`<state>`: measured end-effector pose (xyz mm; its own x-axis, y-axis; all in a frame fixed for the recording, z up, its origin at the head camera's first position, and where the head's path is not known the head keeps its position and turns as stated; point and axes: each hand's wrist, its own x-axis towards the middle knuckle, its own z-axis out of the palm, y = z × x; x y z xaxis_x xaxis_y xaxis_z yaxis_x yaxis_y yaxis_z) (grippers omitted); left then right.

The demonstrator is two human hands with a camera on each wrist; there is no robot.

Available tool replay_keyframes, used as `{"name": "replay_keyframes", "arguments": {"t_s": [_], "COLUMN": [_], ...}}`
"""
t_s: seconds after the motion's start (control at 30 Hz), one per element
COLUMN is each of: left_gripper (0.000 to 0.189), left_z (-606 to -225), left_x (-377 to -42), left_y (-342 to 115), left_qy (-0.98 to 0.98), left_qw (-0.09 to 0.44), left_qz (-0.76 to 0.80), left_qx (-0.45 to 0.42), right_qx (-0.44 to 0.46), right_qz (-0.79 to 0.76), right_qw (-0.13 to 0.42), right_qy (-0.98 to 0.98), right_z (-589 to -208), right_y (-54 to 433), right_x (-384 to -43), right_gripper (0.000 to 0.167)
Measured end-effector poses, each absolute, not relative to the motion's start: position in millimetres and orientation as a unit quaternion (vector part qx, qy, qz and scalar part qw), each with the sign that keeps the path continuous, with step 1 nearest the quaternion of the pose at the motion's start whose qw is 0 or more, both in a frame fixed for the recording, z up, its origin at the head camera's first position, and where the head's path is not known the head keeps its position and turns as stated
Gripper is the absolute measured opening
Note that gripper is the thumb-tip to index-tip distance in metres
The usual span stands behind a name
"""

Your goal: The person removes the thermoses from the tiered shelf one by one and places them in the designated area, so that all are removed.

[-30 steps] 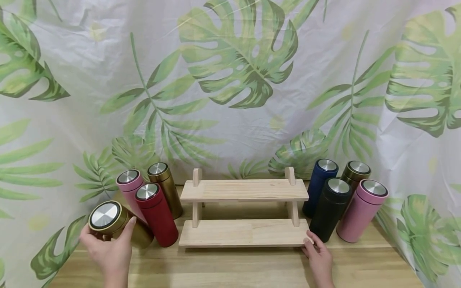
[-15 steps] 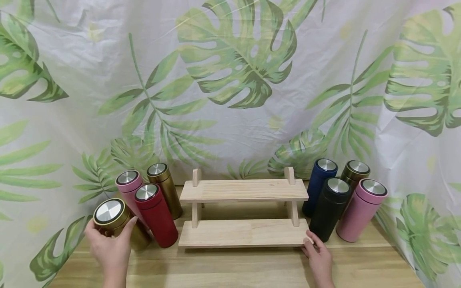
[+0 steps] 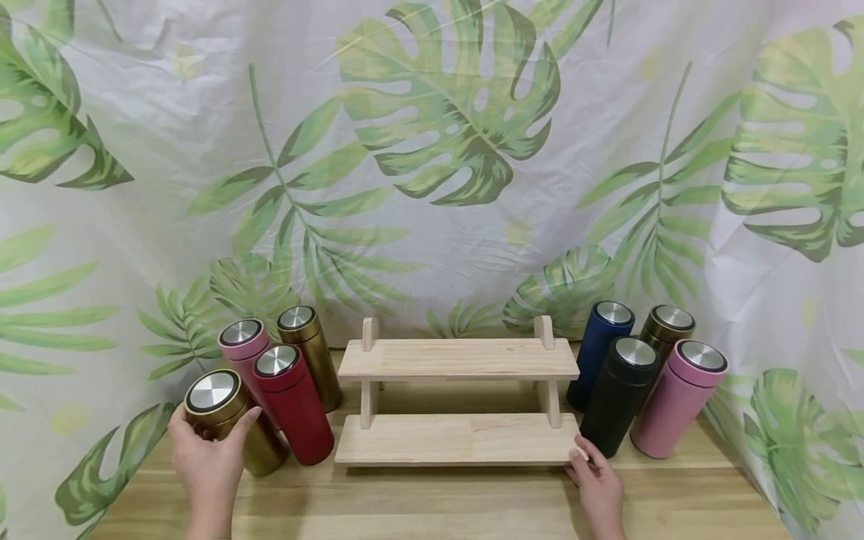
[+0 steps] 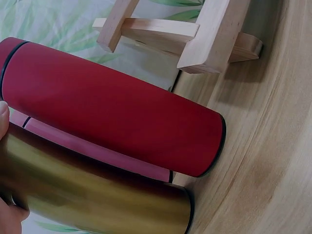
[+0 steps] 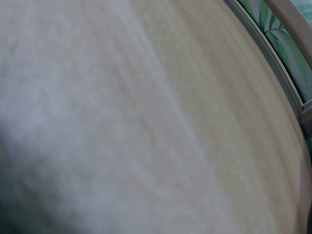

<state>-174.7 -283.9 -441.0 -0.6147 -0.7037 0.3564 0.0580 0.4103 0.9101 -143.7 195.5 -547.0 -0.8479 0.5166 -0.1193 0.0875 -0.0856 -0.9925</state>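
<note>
My left hand point(image 3: 209, 457) grips the upper part of a gold thermos flask point(image 3: 259, 450), thumb on one side and fingers round the other. The flask leans slightly, its silver lid toward me, right beside a red flask point(image 3: 297, 412). In the left wrist view the gold flask point(image 4: 107, 185) lies close alongside the red one point(image 4: 117, 107), its base by the tabletop. My right hand point(image 3: 597, 484) pinches the front right corner of the lower board of a two-tier wooden display stand point(image 3: 459, 439). The right wrist view holds mostly a blurred pale wooden surface point(image 5: 146, 122).
Behind the red flask stand a pink flask point(image 3: 243, 352) and another gold one point(image 3: 310, 360). Right of the stand are a blue flask point(image 3: 597, 352), a black one point(image 3: 617, 405), a dark bronze one point(image 3: 664, 322) and a pink one point(image 3: 678, 405). A leaf-print curtain point(image 3: 445, 247) hangs behind the table point(image 3: 405, 502).
My left hand has brought the gold flask to the right and more upright, nearer the red flask. My right hand stays at the stand's corner.
</note>
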Motion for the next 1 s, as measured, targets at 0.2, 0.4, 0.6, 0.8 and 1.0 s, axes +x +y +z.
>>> {"name": "replay_keyframes", "arguments": {"t_s": [0.2,0.4,0.6,0.8,1.0], "left_gripper": [0.083,0.082,0.078,0.078,0.077], "left_z": [-439,-441,-444,-444,-446], "left_x": [-178,-182,-192,-197,-198], "left_y": [-284,-287,-293,-295,-297], "left_qy": [-0.760,-0.768,-0.783,-0.798,-0.796], "left_qw": [0.360,0.354,0.340,0.318,0.322], "left_qz": [-0.492,-0.485,-0.485,-0.478,-0.480], "left_qx": [0.225,0.223,0.189,0.184,0.181], "right_qx": [-0.229,-0.231,-0.225,-0.223,-0.221], "right_qz": [0.704,0.707,0.715,0.714,0.714], "right_qw": [0.159,0.160,0.167,0.164,0.164], "right_qy": [-0.653,-0.649,-0.641,-0.643,-0.644], "right_z": [-548,-548,-547,-546,-545], "right_y": [195,195,196,197,195], "right_x": [-144,-144,-143,-143,-142], "right_gripper": [0.043,0.043,0.044,0.041,0.041]}}
